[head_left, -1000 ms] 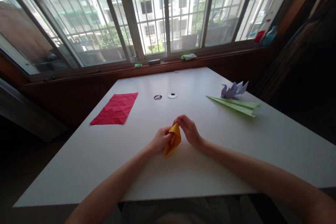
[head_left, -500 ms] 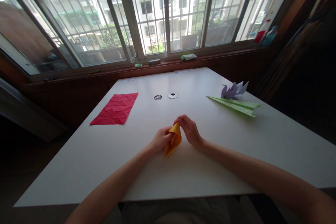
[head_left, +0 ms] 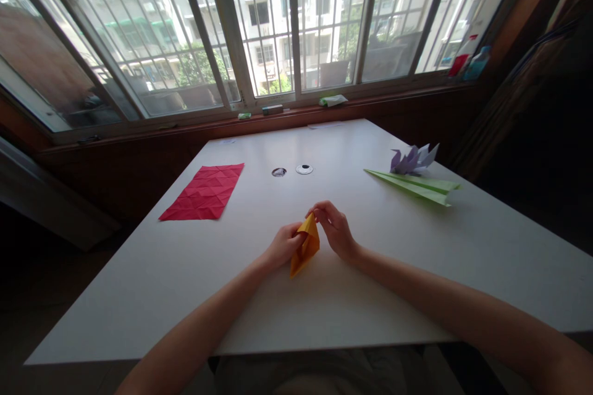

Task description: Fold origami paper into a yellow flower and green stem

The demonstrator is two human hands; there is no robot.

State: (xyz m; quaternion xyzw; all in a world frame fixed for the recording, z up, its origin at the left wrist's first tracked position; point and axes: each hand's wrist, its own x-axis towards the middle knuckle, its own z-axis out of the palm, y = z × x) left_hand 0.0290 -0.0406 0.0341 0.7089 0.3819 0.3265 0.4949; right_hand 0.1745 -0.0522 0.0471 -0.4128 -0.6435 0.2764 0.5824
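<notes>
Both hands' grip pinching orange folded paper, long axis near-upright, tip toward window

A flat in a city block, it seems: a white table stands against a wood-panelled wall under a wide barred window facing apartment buildings, with bottles on the sill at the window's right end.
</notes>
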